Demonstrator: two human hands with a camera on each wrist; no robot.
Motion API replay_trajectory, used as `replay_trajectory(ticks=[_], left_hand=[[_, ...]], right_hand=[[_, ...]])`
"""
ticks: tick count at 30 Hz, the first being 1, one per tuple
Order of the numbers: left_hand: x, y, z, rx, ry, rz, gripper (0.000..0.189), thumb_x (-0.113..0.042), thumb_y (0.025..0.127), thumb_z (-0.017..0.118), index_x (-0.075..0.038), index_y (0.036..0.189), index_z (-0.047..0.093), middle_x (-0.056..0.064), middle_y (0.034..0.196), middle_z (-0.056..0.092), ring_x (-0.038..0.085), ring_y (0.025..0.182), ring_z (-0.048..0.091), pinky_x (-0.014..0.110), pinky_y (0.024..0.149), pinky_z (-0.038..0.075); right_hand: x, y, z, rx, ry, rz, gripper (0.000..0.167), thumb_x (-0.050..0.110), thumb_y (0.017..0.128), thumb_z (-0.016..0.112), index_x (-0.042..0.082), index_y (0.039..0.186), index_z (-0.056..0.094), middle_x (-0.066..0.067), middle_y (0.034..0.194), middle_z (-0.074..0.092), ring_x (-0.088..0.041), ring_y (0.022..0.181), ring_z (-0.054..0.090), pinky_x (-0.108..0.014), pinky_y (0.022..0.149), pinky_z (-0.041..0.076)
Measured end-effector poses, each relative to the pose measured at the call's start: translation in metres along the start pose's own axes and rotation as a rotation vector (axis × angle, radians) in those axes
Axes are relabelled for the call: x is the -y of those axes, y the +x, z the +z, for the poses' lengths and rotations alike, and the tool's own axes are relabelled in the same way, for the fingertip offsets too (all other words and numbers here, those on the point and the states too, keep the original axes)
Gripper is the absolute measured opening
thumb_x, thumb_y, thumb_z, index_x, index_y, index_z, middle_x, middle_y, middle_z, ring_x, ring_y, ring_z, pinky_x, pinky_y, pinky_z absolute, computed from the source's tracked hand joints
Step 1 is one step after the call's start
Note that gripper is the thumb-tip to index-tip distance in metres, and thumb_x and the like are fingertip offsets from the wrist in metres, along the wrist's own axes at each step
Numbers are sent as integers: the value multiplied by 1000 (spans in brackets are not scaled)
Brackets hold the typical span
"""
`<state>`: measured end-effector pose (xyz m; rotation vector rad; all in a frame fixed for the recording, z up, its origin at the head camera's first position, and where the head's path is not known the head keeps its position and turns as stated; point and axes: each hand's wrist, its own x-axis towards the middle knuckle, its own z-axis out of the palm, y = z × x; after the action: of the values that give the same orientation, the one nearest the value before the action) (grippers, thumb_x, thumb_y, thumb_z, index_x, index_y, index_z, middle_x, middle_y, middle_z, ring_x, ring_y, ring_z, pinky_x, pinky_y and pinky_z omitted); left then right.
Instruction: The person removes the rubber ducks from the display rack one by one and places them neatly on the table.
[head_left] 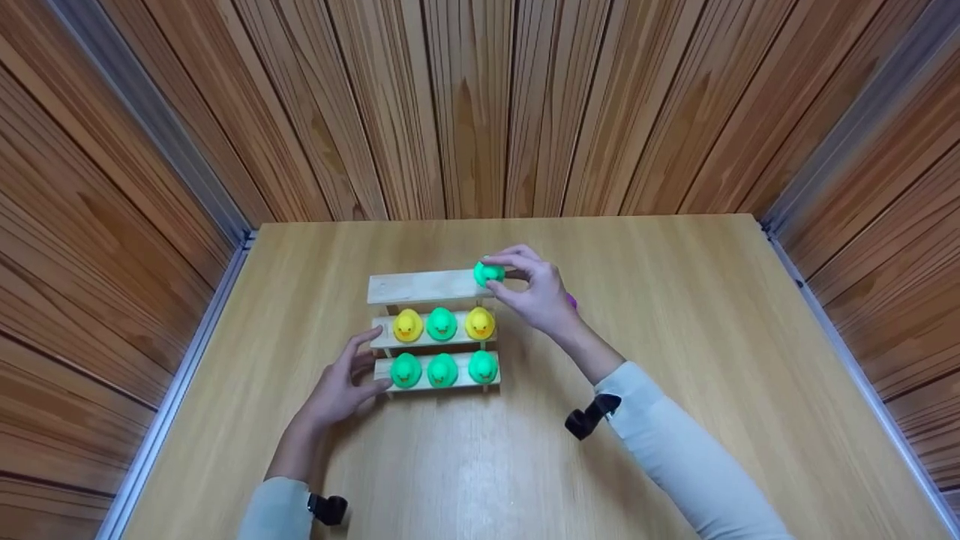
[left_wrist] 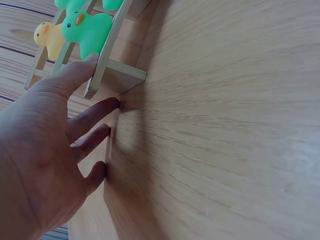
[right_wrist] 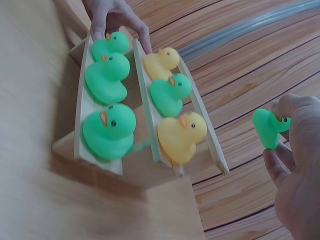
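The green duck sits in the pinch of the right hand, thumb against fingertips, over the right end of the rack's top shelf; the right wrist view shows it apart from the rack, so the relation that counts, I judge, is that gap between duck and shelf. The rack's long axis runs left to right, its top shelf stretching leftward from beneath the duck. Fingers cover part of the duck, and I cannot tell whether its base is level with the rack. The right hand is nearer, off the rack's right end; the left hand is at the rack's left end, thumb and fingers spread apart, the thumb touching the bottom shelf and a finger by the middle one. On the rack's middle shelf stand two yellow ducks with a green one between; three green ducks line its bottom shelf. A purple thing, mostly hidden, shows to the rack's right, behind the right hand. The rack stands on a wooden table, whose surface shows on every side of it; panelled walls rise beyond.
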<state>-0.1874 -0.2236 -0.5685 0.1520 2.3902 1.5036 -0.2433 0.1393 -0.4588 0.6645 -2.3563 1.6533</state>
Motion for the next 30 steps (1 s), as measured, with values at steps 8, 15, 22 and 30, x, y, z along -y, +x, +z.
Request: replay_trajectory(ticks=[8, 15, 22, 30], left_hand=[[-2, 1, -1, -15, -12, 17, 85, -18, 104, 83, -40, 172, 35, 20, 175, 51, 46, 164, 50, 72, 136, 35], [-2, 0, -1, -1, -22, 25, 84, -20, 105, 82, -38, 172, 35, 21, 175, 51, 47, 165, 48, 72, 135, 36], [0, -1, -3, 4, -15, 28, 84, -21, 105, 82, -40, 172, 35, 20, 176, 50, 46, 165, 47, 72, 135, 36], [1, -1, -1, 8, -15, 17, 85, -22, 105, 82, -39, 173, 34, 20, 177, 49, 47, 165, 47, 72, 135, 37]], right_hand=[[-12, -4, -17, -35, -34, 36, 32, 1, 102, 79, -3, 134, 79, -22, 132, 73, -31, 125, 74, -47, 113, 64], [-22, -13, -36, -76, -48, 68, 32, -1, 100, 82, -3, 132, 79, -22, 132, 73, -30, 125, 74, -37, 111, 65], [-34, -23, -53, -112, -42, 122, 32, -3, 99, 81, -3, 132, 79, -22, 132, 71, -26, 125, 71, -18, 106, 60], [-54, -36, -66, -158, -41, 152, 33, -9, 96, 82, -5, 130, 79, -19, 128, 73, -21, 122, 71, -18, 105, 61]])
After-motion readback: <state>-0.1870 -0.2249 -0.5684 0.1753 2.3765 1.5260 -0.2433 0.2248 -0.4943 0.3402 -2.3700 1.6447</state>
